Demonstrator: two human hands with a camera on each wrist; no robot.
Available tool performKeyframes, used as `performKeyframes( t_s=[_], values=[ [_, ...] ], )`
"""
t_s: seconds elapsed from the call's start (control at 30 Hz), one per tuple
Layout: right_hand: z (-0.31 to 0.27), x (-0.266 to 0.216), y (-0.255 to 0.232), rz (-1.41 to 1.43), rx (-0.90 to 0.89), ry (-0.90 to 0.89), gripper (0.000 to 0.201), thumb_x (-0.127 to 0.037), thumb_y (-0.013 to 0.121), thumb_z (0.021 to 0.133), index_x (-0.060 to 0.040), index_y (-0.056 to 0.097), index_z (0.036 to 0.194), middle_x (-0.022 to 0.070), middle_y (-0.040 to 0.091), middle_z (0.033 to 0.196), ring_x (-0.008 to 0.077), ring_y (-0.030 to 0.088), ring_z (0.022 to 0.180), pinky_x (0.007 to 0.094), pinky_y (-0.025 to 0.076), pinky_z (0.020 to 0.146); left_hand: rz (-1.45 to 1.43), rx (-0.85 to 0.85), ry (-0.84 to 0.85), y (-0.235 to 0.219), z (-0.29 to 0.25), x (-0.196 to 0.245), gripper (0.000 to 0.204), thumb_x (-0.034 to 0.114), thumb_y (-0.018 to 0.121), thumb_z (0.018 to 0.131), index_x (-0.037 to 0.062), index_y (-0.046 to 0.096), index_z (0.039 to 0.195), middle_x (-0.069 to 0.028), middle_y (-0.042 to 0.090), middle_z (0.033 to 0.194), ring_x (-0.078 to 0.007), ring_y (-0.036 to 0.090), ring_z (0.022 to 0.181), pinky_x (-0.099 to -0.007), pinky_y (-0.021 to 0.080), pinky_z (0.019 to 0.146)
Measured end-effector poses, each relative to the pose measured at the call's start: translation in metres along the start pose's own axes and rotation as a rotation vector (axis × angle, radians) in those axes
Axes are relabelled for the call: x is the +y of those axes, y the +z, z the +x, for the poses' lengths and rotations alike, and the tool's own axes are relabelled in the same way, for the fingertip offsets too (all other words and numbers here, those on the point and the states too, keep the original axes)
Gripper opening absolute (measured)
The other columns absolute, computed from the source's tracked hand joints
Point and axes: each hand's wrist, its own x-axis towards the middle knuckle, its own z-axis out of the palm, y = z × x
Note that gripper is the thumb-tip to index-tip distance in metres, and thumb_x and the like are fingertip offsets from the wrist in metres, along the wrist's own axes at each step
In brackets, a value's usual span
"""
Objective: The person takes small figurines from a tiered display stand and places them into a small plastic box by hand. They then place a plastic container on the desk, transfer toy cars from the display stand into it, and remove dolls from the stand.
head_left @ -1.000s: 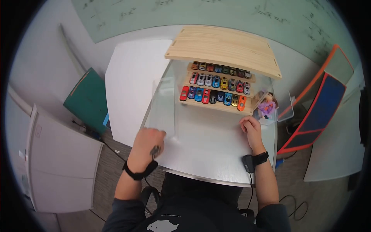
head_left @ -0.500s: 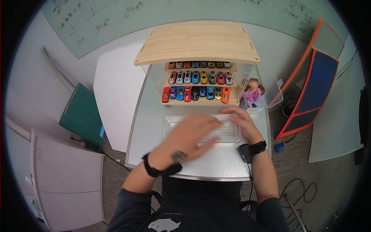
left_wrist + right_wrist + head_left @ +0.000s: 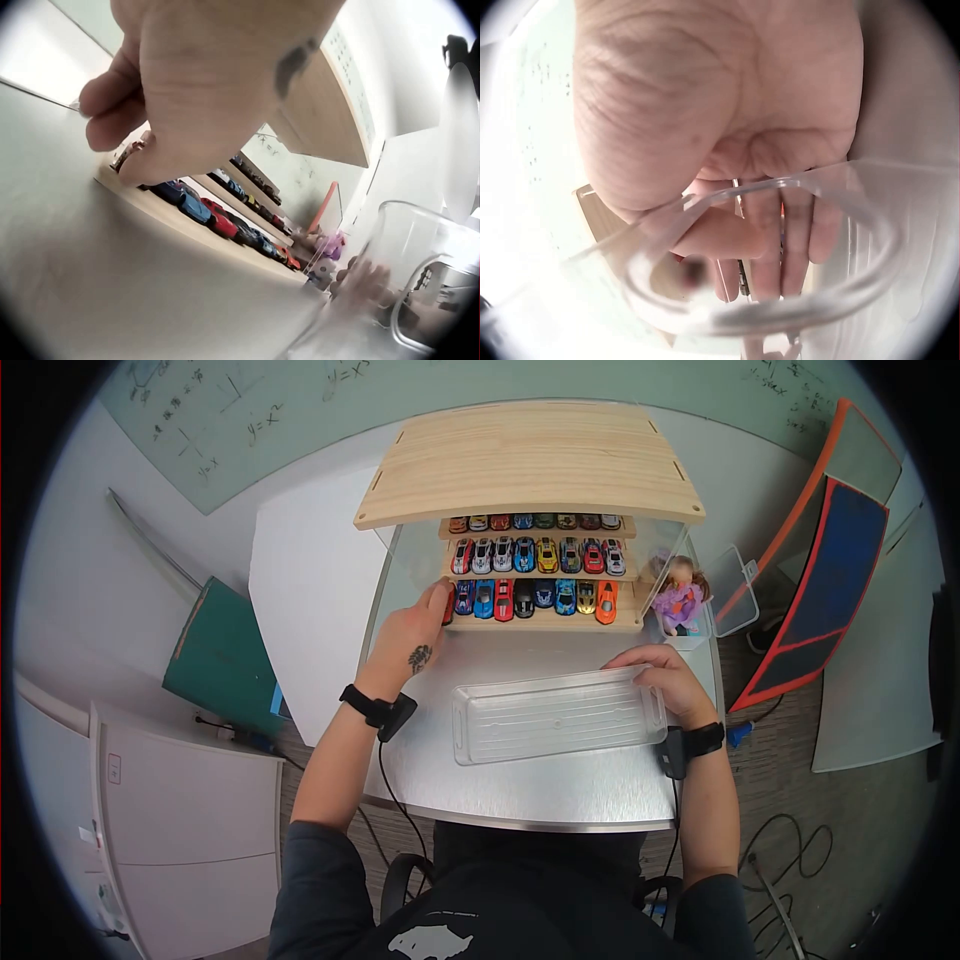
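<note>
**Left hand reaching the first toy car, tray waiting empty**

The red toy car (image 3: 447,606) is sitting at the left end of the bottom shelf (image 3: 540,624), and the left hand (image 3: 412,638) is closing curled fingers on it. Below that hand, the clear tray (image 3: 556,714) is lying flat, nothing in it yet. The right hand (image 3: 668,680) is gripping the tray's right edge. Every other car is waiting on the shelves, by the look of it.
</note>
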Motion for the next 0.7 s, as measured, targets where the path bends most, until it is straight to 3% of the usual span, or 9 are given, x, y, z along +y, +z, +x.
performKeyframes(
  t_s=[0.17, 0.33, 0.43, 0.53, 0.7],
  values=[
    [0.001, 0.003, 0.000, 0.005, 0.025, -0.008, 0.043, -0.001, 0.053, 0.069, 0.0038, 0.071, 0.108, 0.0109, 0.072, 0.107, 0.0190, 0.066, 0.103, 0.0295, 0.048, 0.098, 0.054, -0.037, 0.051, -0.001, -0.011, -0.001, 0.057, 0.007, 0.068, 0.077, 0.0051, 0.044, 0.129, -0.0147, 0.061, 0.119, -0.0353, 0.067, 0.079, -0.0442, 0.055, 0.064],
    [0.002, 0.001, 0.001, 0.014, 0.038, -0.006, 0.042, -0.003, 0.054, 0.068, 0.0035, 0.071, 0.105, 0.0100, 0.072, 0.105, 0.0188, 0.066, 0.101, 0.0293, 0.047, 0.097, -0.085, -0.036, 0.055, -0.026, -0.034, 0.019, 0.032, 0.016, 0.075, 0.076, 0.0056, 0.062, 0.103, -0.0099, 0.062, 0.098, -0.0291, 0.066, 0.070, -0.0377, 0.054, 0.061],
    [0.001, 0.003, 0.000, 0.028, 0.003, 0.015, 0.042, -0.004, 0.054, 0.067, 0.0035, 0.071, 0.104, 0.0098, 0.072, 0.104, 0.0188, 0.065, 0.100, 0.0294, 0.047, 0.096, -0.245, -0.029, 0.012, -0.022, -0.033, 0.020, 0.025, 0.024, 0.078, 0.078, 0.0058, 0.067, 0.092, -0.0084, 0.065, 0.089, -0.0254, 0.066, 0.070, -0.0345, 0.054, 0.062],
    [0.002, 0.000, 0.002, 0.012, 0.013, 0.008, 0.041, -0.005, 0.055, 0.067, 0.0034, 0.071, 0.103, 0.0098, 0.072, 0.103, 0.0186, 0.065, 0.099, 0.0298, 0.048, 0.096, -0.221, -0.084, 0.027, -0.006, -0.025, 0.016, 0.027, 0.029, 0.079, 0.080, 0.0054, 0.070, 0.090, -0.0078, 0.066, 0.080, -0.0243, 0.067, 0.073, -0.0341, 0.054, 0.064],
    [0.000, 0.002, 0.004, 0.006, 0.077, 0.015, 0.043, -0.004, 0.054, 0.067, 0.0033, 0.069, 0.106, 0.0104, 0.072, 0.103, 0.0189, 0.065, 0.098, 0.0300, 0.048, 0.094, -0.434, -0.150, 0.003, 0.003, -0.014, 0.013, 0.022, 0.023, 0.080, 0.079, 0.0049, 0.074, 0.089, -0.0088, 0.067, 0.081, -0.0230, 0.064, 0.072, -0.0337, 0.053, 0.067]
  ],
)
